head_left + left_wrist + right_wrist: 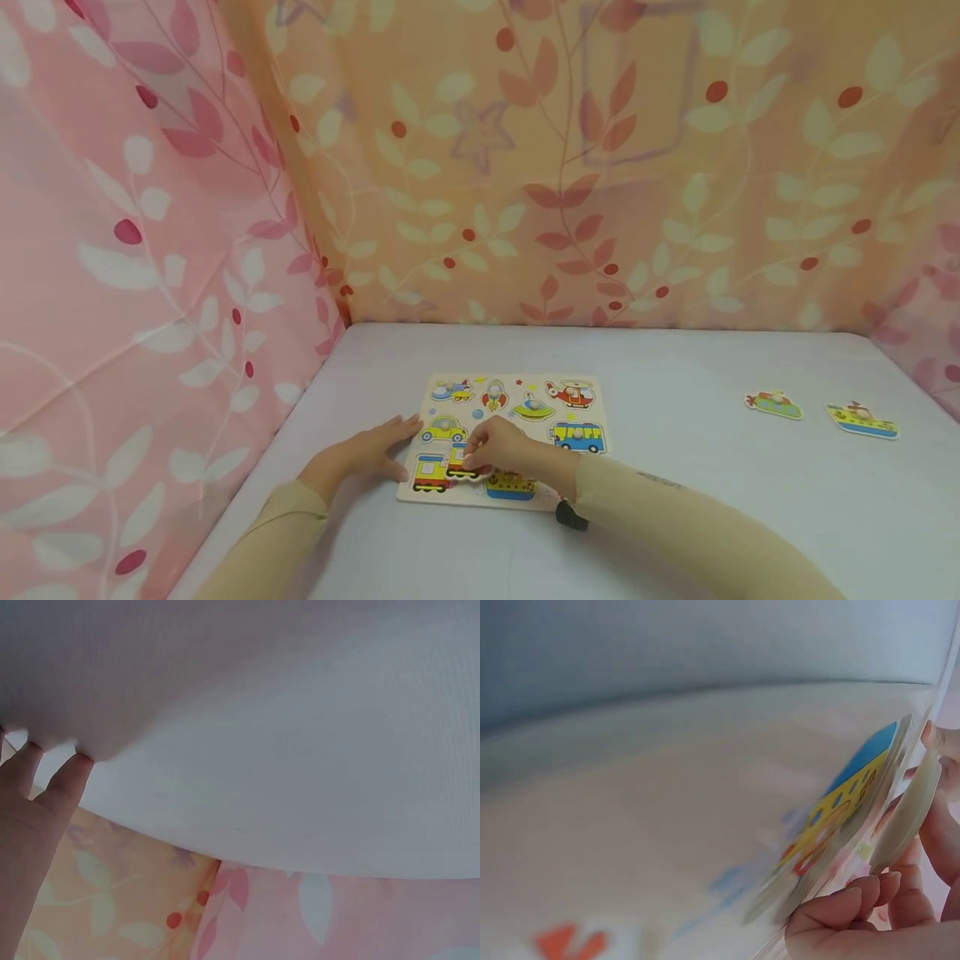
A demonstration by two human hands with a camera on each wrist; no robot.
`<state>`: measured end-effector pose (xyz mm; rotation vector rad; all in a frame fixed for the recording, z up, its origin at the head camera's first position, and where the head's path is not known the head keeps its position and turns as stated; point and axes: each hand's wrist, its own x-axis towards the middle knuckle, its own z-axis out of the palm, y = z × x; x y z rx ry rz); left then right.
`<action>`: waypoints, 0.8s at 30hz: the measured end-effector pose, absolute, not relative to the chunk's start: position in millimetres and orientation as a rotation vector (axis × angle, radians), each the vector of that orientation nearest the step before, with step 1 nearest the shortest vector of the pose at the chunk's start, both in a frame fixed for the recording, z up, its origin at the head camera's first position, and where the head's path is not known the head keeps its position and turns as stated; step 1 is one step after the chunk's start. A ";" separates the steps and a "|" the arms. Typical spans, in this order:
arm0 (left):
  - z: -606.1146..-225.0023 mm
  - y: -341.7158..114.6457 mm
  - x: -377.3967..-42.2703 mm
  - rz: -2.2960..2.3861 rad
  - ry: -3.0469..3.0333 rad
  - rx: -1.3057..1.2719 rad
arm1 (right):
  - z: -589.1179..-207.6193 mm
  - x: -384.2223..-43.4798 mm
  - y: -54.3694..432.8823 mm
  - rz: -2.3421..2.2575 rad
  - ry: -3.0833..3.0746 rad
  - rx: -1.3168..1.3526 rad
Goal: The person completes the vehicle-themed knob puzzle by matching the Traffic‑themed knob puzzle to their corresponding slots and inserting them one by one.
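A wooden peg puzzle board point(465, 498) with vehicle pictures lies on the white table. My right hand point(504, 446) pinches a red, yellow and blue train piece point(458, 460) over the board's lower left. Just left of that piece is the matching train picture point(431, 473). Seen from the right wrist, the held piece point(909, 814) is tilted, its pale edge showing. My left hand point(367, 450) lies spread at the board's left edge, fingertips touching it. Below the right hand, a ship picture point(512, 487) is partly covered.
A green submarine piece point(776, 405) and a yellow and blue ship piece point(862, 420) lie far to the right on the table point(675, 375). Knobbed pieces such as a bus point(577, 438) sit in the board. A small black object point(572, 517) shows under the right wrist. Patterned curtains point(480, 167) surround the table.
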<state>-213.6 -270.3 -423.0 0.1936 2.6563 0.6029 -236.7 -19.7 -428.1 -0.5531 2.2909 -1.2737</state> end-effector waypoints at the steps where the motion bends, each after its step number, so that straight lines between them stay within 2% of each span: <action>1: -423.1 -270.6 -214.1 0.604 2.657 0.198 | -428.3 -237.5 -22.1 -1.264 2.295 -0.565; 10: -422.4 -271.2 -214.4 0.599 2.663 0.258 | -428.1 -235.2 -45.4 -1.062 2.421 -0.603; 24: -418.9 -271.3 -209.4 0.604 2.684 0.337 | -429.0 -228.4 -69.4 -1.047 2.372 -0.630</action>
